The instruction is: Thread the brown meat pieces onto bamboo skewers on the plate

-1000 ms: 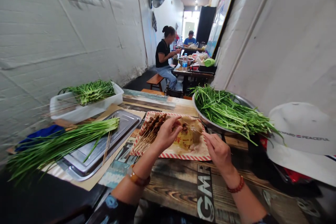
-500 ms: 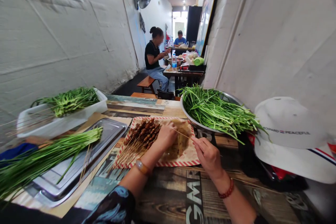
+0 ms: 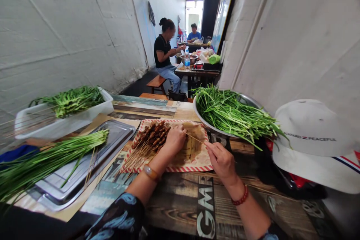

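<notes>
A thin wooden skewer (image 3: 195, 137) stretches between my hands above a paper-lined tray with a red-and-white striped edge (image 3: 180, 170). Its near end is pinched between the thumb and fingers of my right hand (image 3: 221, 160). My left hand (image 3: 176, 140) is closed around the far end, and the back of the hand hides whatever is on that end. Left of it in the tray lies a pile of skewers threaded with brown meat (image 3: 153, 138), their bare sticks pointing toward me. Oily brown marinade stains the paper on the tray's right side.
Behind the tray at right, a metal bowl (image 3: 200, 119) holds green chives. On the left are chives (image 3: 70, 150) on a metal lid (image 3: 53, 195) and a white tub (image 3: 102, 108) of greens and sticks. A white cap (image 3: 306, 131) sits far right. Two people sit farther back.
The whole view has shifted slightly, with the table sitting a little higher in the picture. My hands keep nearly the same hold; the skewer stays between them.
</notes>
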`<state>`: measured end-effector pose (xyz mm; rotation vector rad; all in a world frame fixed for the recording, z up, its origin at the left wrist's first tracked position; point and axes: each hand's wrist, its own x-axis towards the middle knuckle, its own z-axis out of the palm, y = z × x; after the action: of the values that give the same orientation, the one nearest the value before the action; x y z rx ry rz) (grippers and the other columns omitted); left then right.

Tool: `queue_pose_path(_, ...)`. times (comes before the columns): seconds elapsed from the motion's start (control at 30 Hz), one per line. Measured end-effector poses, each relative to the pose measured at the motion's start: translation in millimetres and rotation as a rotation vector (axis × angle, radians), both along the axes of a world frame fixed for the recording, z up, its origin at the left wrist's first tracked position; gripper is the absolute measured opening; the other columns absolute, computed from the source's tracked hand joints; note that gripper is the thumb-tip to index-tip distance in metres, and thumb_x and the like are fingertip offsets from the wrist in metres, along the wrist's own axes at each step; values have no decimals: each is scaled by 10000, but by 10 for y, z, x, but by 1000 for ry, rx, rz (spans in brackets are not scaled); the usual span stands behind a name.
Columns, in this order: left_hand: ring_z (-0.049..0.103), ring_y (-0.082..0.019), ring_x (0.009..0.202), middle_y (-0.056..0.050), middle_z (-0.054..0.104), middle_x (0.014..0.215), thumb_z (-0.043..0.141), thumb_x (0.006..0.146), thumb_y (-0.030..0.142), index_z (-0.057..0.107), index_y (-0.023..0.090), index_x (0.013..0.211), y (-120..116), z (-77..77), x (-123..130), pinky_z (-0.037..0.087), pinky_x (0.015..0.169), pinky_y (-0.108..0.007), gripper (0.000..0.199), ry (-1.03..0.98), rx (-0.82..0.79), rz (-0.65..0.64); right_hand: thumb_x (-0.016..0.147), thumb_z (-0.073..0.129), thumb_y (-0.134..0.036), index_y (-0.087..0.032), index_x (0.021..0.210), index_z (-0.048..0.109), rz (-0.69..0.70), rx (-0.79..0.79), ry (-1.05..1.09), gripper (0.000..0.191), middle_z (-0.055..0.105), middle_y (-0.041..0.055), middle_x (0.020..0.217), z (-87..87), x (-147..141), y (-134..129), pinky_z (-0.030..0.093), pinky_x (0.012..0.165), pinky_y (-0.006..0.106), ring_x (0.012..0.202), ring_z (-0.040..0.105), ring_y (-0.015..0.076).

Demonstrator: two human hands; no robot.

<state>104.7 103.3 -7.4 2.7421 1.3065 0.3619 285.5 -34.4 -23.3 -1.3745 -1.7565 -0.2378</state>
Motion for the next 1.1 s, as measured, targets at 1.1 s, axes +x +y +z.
queue_pose_path(1.1, 671, -135, 704, -57, 710, 833, 801, 692, 240, 684, 133, 1068, -322, 121, -265, 529, 720, -269, 408, -1673, -1264, 15, 964, 487, -169, -214, 1242, 642, 77, -93, 94, 322, 704, 57, 898, 64, -48, -136, 528, 712, 231, 770, 661, 119)
